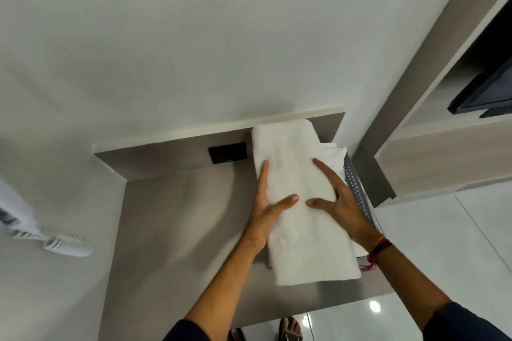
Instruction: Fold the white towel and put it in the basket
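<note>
Head view: folded white towel [299, 202] lay lengthwise over the perforated grey basket [357, 191] at the right end of the grey counter [171, 230]. Left hand [270, 205] and right hand [342, 202] were both spread flat, pressing on it, gripping nothing.

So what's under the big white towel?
The folded white towel lies over a grey perforated basket; only its right rim shows. More white cloth peeks out beside it. Both hands press on top, so the rest of the basket is covered.
</note>
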